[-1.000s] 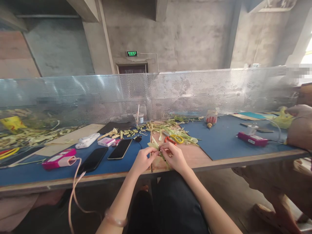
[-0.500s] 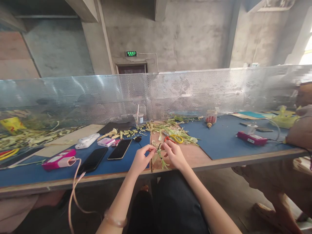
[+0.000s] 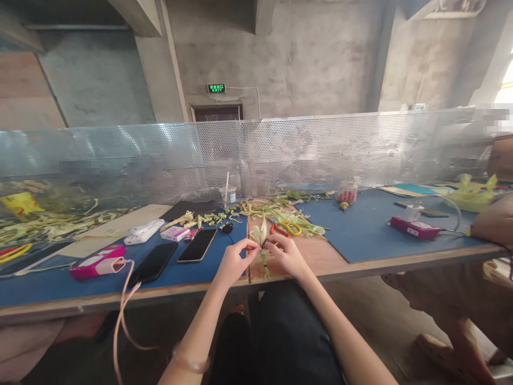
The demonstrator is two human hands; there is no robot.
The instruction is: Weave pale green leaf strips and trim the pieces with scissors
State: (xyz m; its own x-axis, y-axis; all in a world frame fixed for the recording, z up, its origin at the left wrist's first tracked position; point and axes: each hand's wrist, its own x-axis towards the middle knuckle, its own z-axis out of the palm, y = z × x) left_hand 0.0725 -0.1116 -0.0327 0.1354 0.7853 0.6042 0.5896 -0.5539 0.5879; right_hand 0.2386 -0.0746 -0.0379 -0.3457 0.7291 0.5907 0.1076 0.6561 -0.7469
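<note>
My left hand pinches a small bundle of green leaf strips near its middle, thumb and forefinger pressed together. From the other side my right hand closes its fingers on the same bundle. Something thin and black, perhaps thread, shows between the fingertips. Pale, husk-like blades fan out above the hands, and a knobbly, knotted-looking tail hangs below toward the table edge. Just behind lie scissors with yellow and red handles, beside a loose pile of pale green strips.
Left of my hands lie a phone, another dark phone, a pink device with a cable, and a white power strip. A cup with a straw stands behind. Rightward are a jar, another pink device and a person's arm.
The bundle has turned more upright, its pale blades now standing above my fingers and its tail straight down. My hands have drawn slightly closer together.
</note>
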